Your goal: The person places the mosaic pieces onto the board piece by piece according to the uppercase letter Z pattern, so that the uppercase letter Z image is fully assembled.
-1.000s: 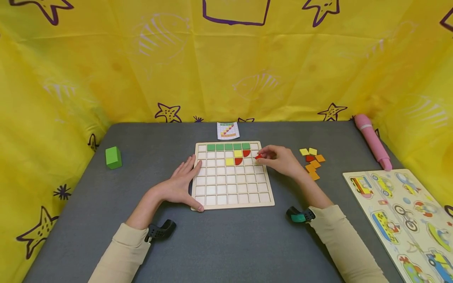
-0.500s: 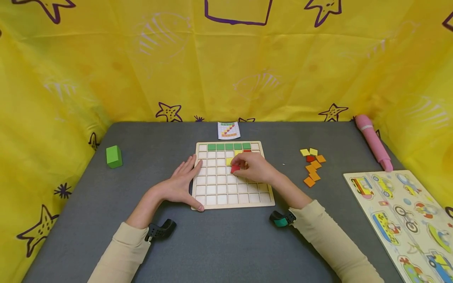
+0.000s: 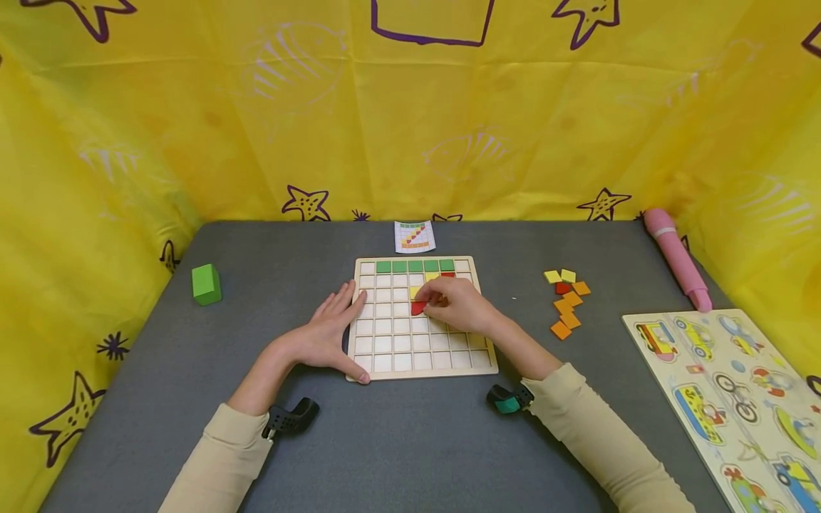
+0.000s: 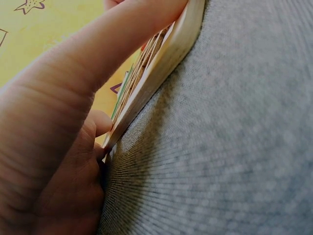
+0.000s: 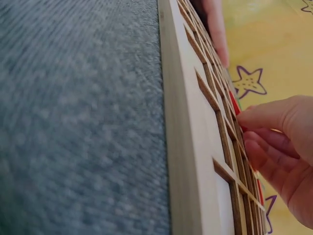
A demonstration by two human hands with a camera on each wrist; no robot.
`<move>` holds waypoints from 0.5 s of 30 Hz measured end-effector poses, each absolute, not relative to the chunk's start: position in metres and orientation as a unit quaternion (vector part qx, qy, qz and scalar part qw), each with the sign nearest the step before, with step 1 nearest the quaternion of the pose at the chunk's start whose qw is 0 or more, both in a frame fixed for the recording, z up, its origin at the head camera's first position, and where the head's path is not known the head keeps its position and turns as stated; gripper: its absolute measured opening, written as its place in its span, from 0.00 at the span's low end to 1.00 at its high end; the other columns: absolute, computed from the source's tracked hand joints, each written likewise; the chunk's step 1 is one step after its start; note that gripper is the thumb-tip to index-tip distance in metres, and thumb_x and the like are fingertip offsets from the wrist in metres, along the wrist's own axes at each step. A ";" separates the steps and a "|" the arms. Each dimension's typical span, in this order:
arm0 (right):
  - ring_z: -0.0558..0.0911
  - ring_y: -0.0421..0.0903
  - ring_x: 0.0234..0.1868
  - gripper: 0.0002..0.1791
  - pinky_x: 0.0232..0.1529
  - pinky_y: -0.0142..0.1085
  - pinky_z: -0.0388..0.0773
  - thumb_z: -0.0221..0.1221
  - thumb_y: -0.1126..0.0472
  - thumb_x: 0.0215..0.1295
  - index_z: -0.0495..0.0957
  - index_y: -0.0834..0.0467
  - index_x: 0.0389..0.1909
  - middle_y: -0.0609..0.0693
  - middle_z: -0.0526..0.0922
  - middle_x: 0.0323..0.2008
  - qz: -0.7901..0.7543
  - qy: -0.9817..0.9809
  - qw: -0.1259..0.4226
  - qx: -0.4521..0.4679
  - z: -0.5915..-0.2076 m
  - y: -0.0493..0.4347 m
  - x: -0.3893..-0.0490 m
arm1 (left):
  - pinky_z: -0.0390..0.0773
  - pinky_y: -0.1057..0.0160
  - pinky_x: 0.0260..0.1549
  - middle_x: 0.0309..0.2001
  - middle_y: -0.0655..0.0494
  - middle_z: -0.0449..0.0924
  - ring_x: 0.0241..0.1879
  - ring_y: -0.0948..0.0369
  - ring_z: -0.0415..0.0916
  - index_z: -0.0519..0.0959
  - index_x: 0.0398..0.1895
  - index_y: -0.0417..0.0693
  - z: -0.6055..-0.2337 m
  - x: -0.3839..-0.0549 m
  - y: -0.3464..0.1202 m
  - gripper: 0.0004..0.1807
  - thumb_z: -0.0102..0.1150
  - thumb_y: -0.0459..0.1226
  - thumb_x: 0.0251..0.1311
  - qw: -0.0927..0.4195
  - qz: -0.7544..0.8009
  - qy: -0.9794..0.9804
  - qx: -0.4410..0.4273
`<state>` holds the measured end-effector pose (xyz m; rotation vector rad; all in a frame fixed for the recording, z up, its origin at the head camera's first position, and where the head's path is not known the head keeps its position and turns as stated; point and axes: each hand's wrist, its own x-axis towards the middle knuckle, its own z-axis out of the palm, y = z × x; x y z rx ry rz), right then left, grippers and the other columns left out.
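A wooden grid board (image 3: 420,374) lies on the table with a row of green square tiles (image 3: 415,266) along its top. My left hand (image 3: 318,340) rests spread along its left side, the index finger over the edge and the thumb at the near left corner. My right hand (image 3: 458,305) pinches a red quarter-circle tile (image 3: 417,307) low over a middle cell, left of the fingertips. In the right wrist view, the thumb tip touches the red tile (image 5: 234,102). A yellow tile (image 3: 414,292) shows just above; other placed tiles are partly hidden by the right hand.
Loose orange tiles (image 3: 565,306), yellow tiles (image 3: 568,275) and a red tile (image 3: 562,288) lie to the right. A pattern card (image 3: 414,237) sits behind the board. Further out are a green block (image 3: 206,285), a pink microphone-shaped thing (image 3: 676,256) and a picture puzzle (image 3: 699,370).
My right hand has carried the red tile from the board's right edge left to its middle. Lately the tile has shifted slightly further left. The left hand has stayed put.
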<state>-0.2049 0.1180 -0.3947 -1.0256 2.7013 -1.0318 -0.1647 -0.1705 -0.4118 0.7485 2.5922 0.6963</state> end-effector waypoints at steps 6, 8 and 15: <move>0.78 0.42 0.35 0.08 0.42 0.36 0.78 0.64 0.70 0.59 0.83 0.60 0.40 0.48 0.83 0.33 -0.360 0.877 0.036 -0.316 -0.397 0.117 -0.205 | 0.31 0.46 0.70 0.76 0.43 0.19 0.75 0.51 0.20 0.35 0.78 0.43 -0.410 -0.164 -0.170 0.80 0.73 0.69 0.29 0.180 0.248 0.915 0.264; 0.78 0.42 0.35 0.07 0.42 0.36 0.78 0.64 0.70 0.59 0.83 0.60 0.39 0.47 0.82 0.33 -0.362 0.880 0.038 -0.306 -0.397 0.117 -0.204 | 0.31 0.46 0.70 0.76 0.43 0.20 0.75 0.51 0.20 0.35 0.78 0.42 -0.409 -0.164 -0.170 0.80 0.73 0.69 0.29 0.179 0.249 0.914 0.264; 0.79 0.42 0.36 0.07 0.43 0.36 0.79 0.62 0.69 0.61 0.83 0.59 0.39 0.47 0.83 0.33 -0.377 0.882 0.037 -0.279 -0.399 0.121 -0.203 | 0.31 0.46 0.70 0.76 0.44 0.20 0.75 0.51 0.20 0.35 0.78 0.43 -0.409 -0.163 -0.169 0.80 0.73 0.69 0.29 0.179 0.249 0.914 0.265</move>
